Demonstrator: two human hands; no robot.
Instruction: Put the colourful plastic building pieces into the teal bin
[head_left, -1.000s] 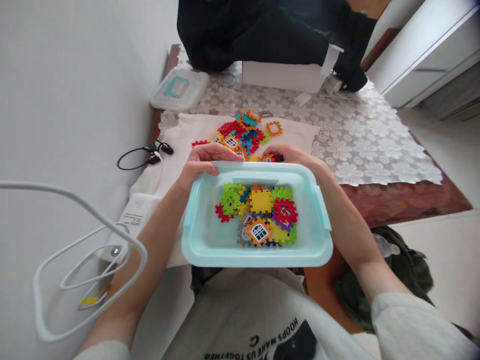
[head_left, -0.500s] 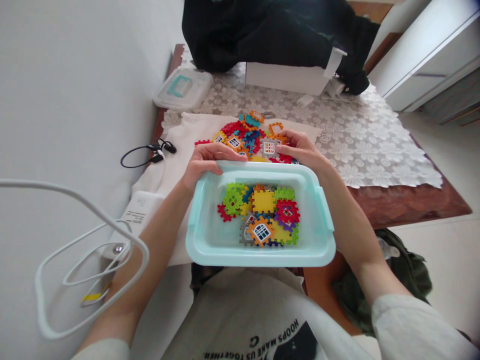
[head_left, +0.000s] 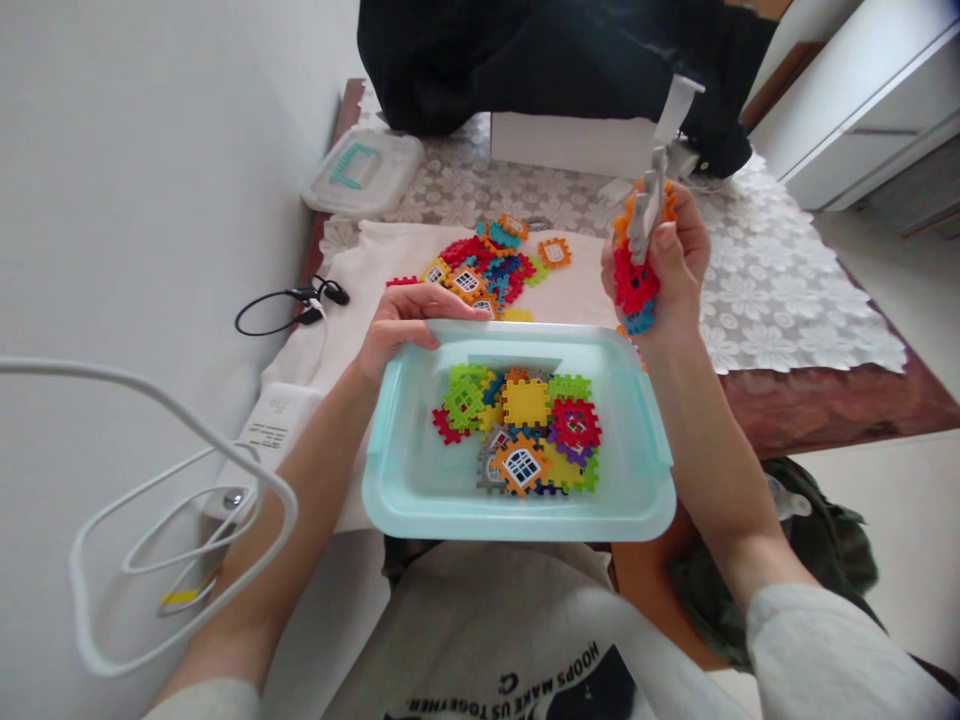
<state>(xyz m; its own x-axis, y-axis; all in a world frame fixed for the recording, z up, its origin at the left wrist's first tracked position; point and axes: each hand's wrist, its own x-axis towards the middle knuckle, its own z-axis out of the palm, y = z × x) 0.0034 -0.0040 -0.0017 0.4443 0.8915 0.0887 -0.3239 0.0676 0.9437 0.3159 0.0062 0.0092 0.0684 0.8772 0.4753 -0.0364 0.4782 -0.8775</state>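
Note:
My left hand [head_left: 409, 325] grips the far left rim of a pale turquoise plastic bin [head_left: 517, 515]. Inside the bin lie several notched square building tiles, among them a yellow tile [head_left: 526, 402] and an orange window tile [head_left: 521, 465]. Raised beyond the bin's far right corner, my right hand [head_left: 679, 260] is closed around a small bunch of tiles [head_left: 636, 280] in grey, orange, red and blue. Past the far rim, a loose pile of tiles [head_left: 487, 265] rests on a white cloth, partly hidden by the bin and my left hand.
A clear lid [head_left: 365, 172] with a turquoise handle lies at the back left. Black earphones [head_left: 300, 300] and a white power strip [head_left: 277, 430] are at left, near a looped white cable [head_left: 180, 400]. Black fabric [head_left: 555, 60] drapes over a white box [head_left: 570, 145] behind.
My right hand has picked up a bunch of tiles from the pile's right side and lifted them up and to the right. My left hand stays on the bin.

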